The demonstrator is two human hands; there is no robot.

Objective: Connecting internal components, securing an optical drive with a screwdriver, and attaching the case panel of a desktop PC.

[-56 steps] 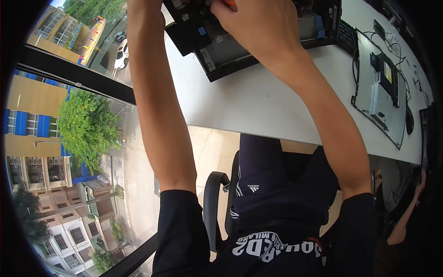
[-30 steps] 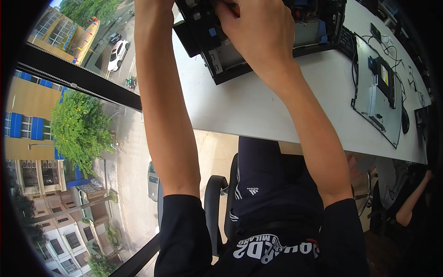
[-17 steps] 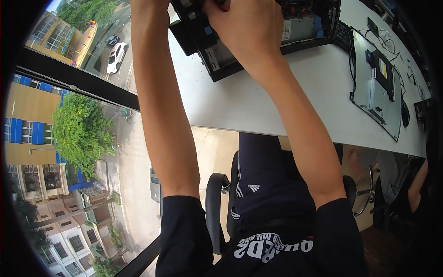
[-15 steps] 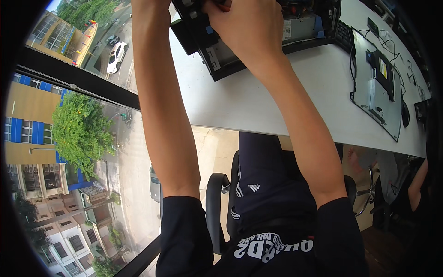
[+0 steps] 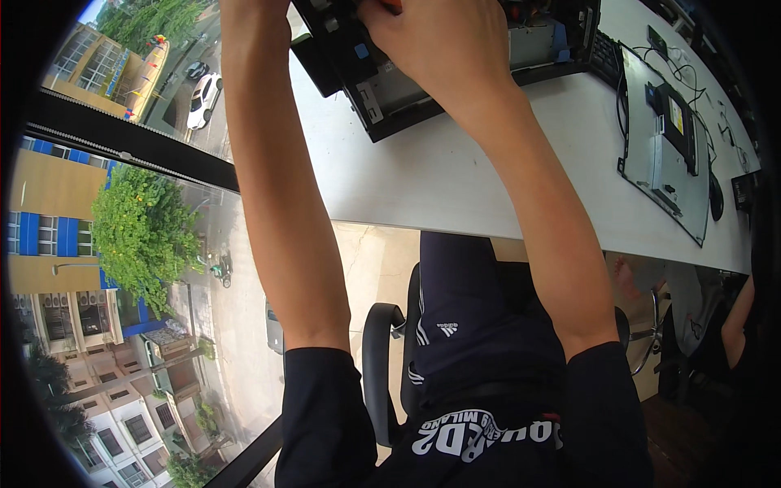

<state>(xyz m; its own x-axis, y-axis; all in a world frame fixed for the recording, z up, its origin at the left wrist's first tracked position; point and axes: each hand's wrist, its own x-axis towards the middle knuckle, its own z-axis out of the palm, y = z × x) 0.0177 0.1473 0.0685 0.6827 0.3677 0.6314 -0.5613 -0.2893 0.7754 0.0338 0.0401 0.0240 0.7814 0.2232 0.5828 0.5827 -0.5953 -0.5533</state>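
- Since 1.9 s ago, your hands are barely shifting, staying on the opened black computer case (image 5: 455, 73).
- It is sitting at the white surface's (image 5: 455, 179) far edge.
- Your right hand (image 5: 443, 45) is curling over its innards; I cannot tell what its fingers are gripping, and your left hand is cropped out.
- Rigid, heavy, delicate inside: hold the frame.

We see a white table (image 5: 455, 171) running from twelve o'clock toward three o'clock. On it at twelve lies an opened black computer case (image 5: 455, 73); toward two o'clock lies a flat grey panel (image 5: 663, 159) with cables (image 5: 630, 77), just beside the case.
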